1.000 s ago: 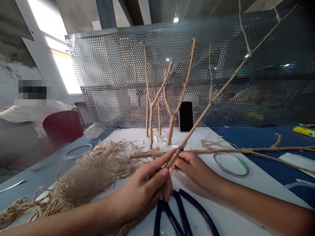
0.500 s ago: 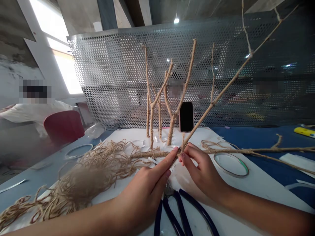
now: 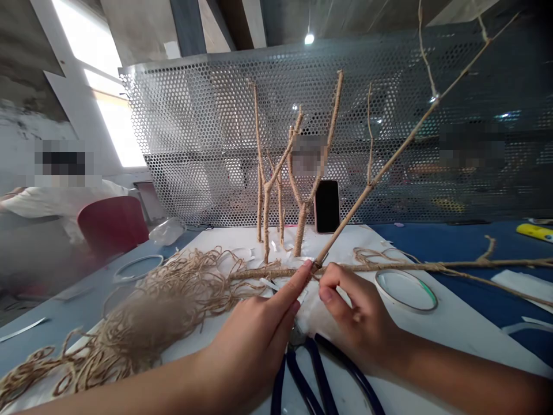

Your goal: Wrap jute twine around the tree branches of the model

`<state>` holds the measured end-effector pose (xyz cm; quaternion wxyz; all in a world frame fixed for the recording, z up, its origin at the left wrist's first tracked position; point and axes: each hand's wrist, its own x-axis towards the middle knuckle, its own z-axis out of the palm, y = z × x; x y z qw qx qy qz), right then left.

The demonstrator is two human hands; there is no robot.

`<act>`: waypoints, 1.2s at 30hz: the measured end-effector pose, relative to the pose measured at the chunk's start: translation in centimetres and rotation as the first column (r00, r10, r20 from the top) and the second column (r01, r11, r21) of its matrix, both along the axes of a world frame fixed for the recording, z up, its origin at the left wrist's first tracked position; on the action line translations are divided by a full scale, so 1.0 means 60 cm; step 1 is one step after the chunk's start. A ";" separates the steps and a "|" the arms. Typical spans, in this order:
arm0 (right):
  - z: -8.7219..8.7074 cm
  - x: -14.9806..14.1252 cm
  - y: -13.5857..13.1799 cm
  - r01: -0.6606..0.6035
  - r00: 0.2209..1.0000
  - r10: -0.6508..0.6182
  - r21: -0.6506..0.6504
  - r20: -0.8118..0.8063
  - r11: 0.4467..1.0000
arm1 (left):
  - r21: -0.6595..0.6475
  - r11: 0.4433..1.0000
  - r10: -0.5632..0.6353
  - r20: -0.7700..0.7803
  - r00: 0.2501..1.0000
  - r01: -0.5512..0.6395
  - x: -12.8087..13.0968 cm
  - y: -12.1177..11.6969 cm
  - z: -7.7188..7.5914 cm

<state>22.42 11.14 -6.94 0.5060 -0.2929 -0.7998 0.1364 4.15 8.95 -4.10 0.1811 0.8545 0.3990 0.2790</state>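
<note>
A bare forked branch (image 3: 367, 187) slants from my hands up to the top right. My left hand (image 3: 261, 325) is closed on its lower end, index finger laid along it and thumb below. My right hand (image 3: 360, 305) is closed in a pinch beside that end, at a strand of jute twine (image 3: 317, 276); the strand is partly hidden by the fingers. Behind my fingers a twine-wrapped branch (image 3: 401, 266) lies across the white board. Blue-handled pliers (image 3: 319, 363) rest below my hands. A tangled pile of jute twine (image 3: 173, 288) spreads to the left.
Several twine-wrapped branches (image 3: 301, 222) stand at the back, near a phone (image 3: 328, 206) and a perforated metal screen (image 3: 194, 138). Tape rings lie right (image 3: 432, 302) and left (image 3: 123, 272). A yellow object (image 3: 536, 232) is far right. A person (image 3: 64, 202) sits left by a red chair (image 3: 114, 222).
My right hand has drawn slightly right and down from the branch's end, its fingers curling in more. The slanting branch has shifted a little left. My left hand stays in place.
</note>
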 end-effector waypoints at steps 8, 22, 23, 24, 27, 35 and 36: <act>0.004 -0.004 0.005 0.069 0.998 -0.069 -0.211 0.008 0.975 | -0.091 0.996 0.025 0.150 0.988 -0.011 -0.003 0.003 -0.011; -0.001 -0.006 0.026 -0.159 0.985 0.111 -0.462 -0.128 0.872 | -0.461 0.871 0.007 0.358 0.934 0.170 0.005 0.009 0.001; -0.001 -0.007 0.027 -0.158 0.985 0.108 -0.457 -0.133 0.875 | -0.541 0.810 0.008 0.394 0.919 0.225 0.004 0.011 0.003; -0.002 -0.007 0.029 -0.156 0.985 0.104 -0.454 -0.138 0.877 | -0.605 0.746 0.015 0.436 0.900 0.280 0.004 0.012 0.003; -0.004 -0.007 0.032 -0.155 0.984 0.096 -0.444 -0.152 0.882 | -0.670 0.620 0.067 0.562 0.824 0.407 0.005 0.015 -0.001; -0.002 -0.005 0.035 -0.137 0.985 0.080 -0.401 -0.156 0.906 | -0.667 0.568 0.108 0.642 0.759 0.483 0.002 0.017 -0.011; -0.003 -0.005 0.036 -0.134 0.985 0.079 -0.400 -0.152 0.907 | -0.670 0.559 0.106 0.642 0.760 0.488 0.001 0.018 -0.011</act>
